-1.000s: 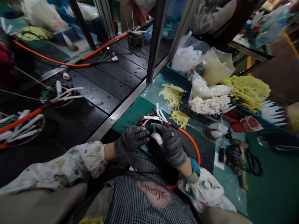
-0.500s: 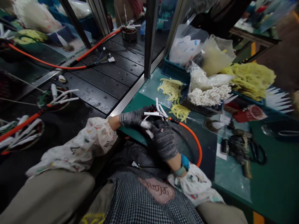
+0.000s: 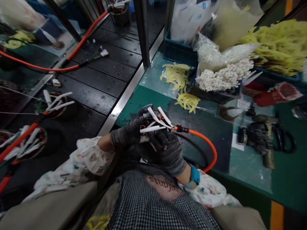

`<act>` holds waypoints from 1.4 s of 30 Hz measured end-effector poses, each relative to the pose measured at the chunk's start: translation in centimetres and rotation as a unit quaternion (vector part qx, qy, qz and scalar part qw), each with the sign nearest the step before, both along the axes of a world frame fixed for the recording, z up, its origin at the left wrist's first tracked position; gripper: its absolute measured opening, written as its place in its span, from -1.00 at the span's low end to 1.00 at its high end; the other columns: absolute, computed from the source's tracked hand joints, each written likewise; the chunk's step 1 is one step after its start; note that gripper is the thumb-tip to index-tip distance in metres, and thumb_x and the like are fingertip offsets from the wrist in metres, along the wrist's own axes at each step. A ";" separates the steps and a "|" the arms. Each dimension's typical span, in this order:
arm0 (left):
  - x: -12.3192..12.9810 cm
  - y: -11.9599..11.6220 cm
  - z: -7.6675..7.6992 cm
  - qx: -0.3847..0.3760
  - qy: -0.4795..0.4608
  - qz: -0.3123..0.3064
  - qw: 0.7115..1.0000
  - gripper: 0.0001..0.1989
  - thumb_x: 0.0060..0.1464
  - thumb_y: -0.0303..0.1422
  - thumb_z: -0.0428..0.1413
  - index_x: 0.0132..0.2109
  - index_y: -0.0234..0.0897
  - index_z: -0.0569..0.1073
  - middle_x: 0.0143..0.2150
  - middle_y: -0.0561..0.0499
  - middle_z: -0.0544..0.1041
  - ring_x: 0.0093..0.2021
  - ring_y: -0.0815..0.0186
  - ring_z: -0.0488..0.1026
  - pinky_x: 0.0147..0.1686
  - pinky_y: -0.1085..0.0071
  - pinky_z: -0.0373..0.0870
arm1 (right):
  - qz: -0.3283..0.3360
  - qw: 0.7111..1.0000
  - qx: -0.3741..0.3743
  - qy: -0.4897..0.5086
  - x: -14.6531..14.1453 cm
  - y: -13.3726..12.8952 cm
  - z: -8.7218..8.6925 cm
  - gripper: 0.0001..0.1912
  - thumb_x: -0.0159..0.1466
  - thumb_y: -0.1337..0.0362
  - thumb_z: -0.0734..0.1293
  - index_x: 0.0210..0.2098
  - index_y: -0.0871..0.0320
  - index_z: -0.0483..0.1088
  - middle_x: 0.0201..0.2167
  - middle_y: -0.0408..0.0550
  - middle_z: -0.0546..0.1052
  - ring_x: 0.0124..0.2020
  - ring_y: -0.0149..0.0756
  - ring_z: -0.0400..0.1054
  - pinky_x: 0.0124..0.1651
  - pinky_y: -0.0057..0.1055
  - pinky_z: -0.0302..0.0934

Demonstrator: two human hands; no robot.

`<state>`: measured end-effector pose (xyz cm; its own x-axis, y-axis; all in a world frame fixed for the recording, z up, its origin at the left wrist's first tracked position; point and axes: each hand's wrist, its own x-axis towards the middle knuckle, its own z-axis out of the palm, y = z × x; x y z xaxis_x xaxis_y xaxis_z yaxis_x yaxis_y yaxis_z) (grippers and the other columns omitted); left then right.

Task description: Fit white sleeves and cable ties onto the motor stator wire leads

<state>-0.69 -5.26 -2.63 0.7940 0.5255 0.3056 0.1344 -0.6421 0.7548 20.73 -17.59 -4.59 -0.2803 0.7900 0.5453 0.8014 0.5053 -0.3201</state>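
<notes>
Both hands wear grey knit gloves and close in around a round dark part (image 3: 158,117), mostly hidden by them, with white-sleeved wires (image 3: 153,129) fanning out over its top. My left hand (image 3: 129,130) wraps the left side, its fingers curling along the far rim. On the near right side lies my right hand (image 3: 169,153), bent against the part and the wire bundle; some of its fingertips are hidden. From the wires an orange cable (image 3: 212,148) runs right through a black collar (image 3: 181,129), then loops down past the bench edge.
Yellow strips (image 3: 176,75) lie on the green bench (image 3: 134,99). Behind are a bag of small white pieces (image 3: 217,76) and a yellow pile (image 3: 278,44). A hammer (image 3: 269,143) and scissors (image 3: 285,140) lie right. Similar cabled parts (image 3: 39,140) stand left by a black slatted conveyor (image 3: 96,89).
My view has tilted down and turned slightly. My left fingers have spread along the far rim, and the white-sleeved wires show more openly between the hands.
</notes>
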 end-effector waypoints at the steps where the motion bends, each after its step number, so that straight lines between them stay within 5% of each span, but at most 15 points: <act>1: 0.2 -0.2 0.1 -0.005 -0.008 0.004 1.000 -0.11 0.45 -0.25 0.29 0.70 -0.06 0.02 0.62 -0.33 0.25 0.61 -0.18 0.30 0.54 -0.24 0.39 | 0.020 1.000 0.015 0.000 0.6 -0.2 0.3 -0.69 0.48 0.25 0.44 0.17 0.13 0.66 -0.01 0.14 0.72 0.04 -0.03 0.53 0.06 -0.11 0.55; 4: 0.9 -0.9 0.4 0.002 -0.025 0.021 0.999 -0.09 0.42 -0.34 0.29 0.70 0.01 0.01 0.63 -0.29 0.23 0.66 -0.17 0.20 0.58 -0.26 0.32 | 0.025 0.998 0.051 -0.007 2.7 -0.8 1.2 -0.63 0.48 0.38 0.43 0.24 0.01 0.61 0.11 0.03 0.69 0.17 -0.09 0.51 0.24 -0.11 0.50; 9: 3.0 -2.7 1.2 0.065 -0.007 0.057 0.996 0.05 0.31 -0.53 0.26 0.71 0.08 -0.09 0.68 -0.26 0.12 0.74 -0.20 -0.03 0.63 -0.30 0.21 | -0.078 0.997 0.006 -0.018 5.0 -0.1 1.2 -0.56 0.49 0.33 0.46 0.30 -0.19 0.51 0.51 -0.05 0.44 0.58 0.08 0.19 0.59 0.29 0.13; 18: 3.6 -2.9 2.2 0.068 0.032 0.040 0.996 0.01 0.29 -0.58 0.21 0.70 -0.04 -0.06 0.72 -0.33 -0.06 0.75 -0.27 -0.10 0.64 -0.35 0.17 | -0.094 0.989 -0.086 0.073 6.0 1.5 -0.5 -0.19 0.55 -0.11 0.38 0.63 -0.01 0.11 0.39 0.19 0.53 0.33 0.15 0.49 0.32 0.23 0.50; 23: 3.9 -3.8 1.5 0.067 0.021 0.061 0.996 -0.02 0.26 -0.63 0.17 0.69 -0.06 0.01 0.72 -0.32 -0.02 0.74 -0.23 -0.07 0.63 -0.32 0.19 | -0.128 0.989 -0.064 0.028 5.2 0.4 -0.4 -0.25 0.52 0.01 0.46 0.59 0.01 0.23 0.41 0.26 0.51 0.37 0.23 0.42 0.36 0.26 0.43; 28: 5.0 -5.9 -2.2 0.068 -0.097 0.191 0.974 -0.02 0.33 -0.24 0.39 0.68 0.06 0.05 0.73 -0.24 -0.08 0.71 -0.18 0.06 0.59 -0.23 0.30 | -0.109 0.992 -0.052 -0.024 4.5 -0.7 0.5 -0.54 0.43 0.21 0.55 0.29 -0.21 0.57 0.56 0.09 0.36 0.46 0.31 0.33 0.38 0.39 0.37; 31: 5.6 -6.3 -3.3 0.058 -0.095 0.216 0.970 -0.01 0.28 -0.24 0.45 0.65 0.10 0.11 0.69 -0.22 0.04 0.69 -0.15 0.11 0.58 -0.19 0.33 | -0.102 0.993 -0.055 -0.008 5.4 -0.7 0.8 -0.60 0.43 0.24 0.53 0.23 -0.19 0.62 0.55 0.06 0.37 0.46 0.28 0.35 0.36 0.36 0.42; 35: 6.4 -6.1 -2.4 0.045 -0.076 0.218 0.972 -0.04 0.24 -0.41 0.43 0.63 0.07 0.19 0.69 -0.20 0.04 0.67 -0.13 0.14 0.59 -0.13 0.33 | -0.063 0.996 -0.056 0.014 8.0 0.2 0.6 -0.76 0.49 0.24 0.45 0.11 -0.05 0.68 0.50 0.11 0.45 0.39 0.18 0.46 0.29 0.18 0.56; 42: 7.4 -6.1 -1.0 0.038 -0.029 0.235 0.971 -0.10 0.24 -0.43 0.39 0.60 0.04 0.23 0.68 -0.20 0.05 0.66 -0.17 0.16 0.60 -0.16 0.32 | -0.026 0.995 -0.086 -0.044 9.9 1.6 0.9 -0.73 0.48 0.21 0.46 0.13 0.01 0.69 0.40 0.18 0.52 0.29 0.10 0.54 0.25 0.00 0.60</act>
<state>6.73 -11.36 -3.67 0.4521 0.7995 0.3954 0.3849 -0.5748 0.7221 30.66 -16.02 -3.70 -0.2765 0.8843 0.3763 0.8541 0.4056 -0.3255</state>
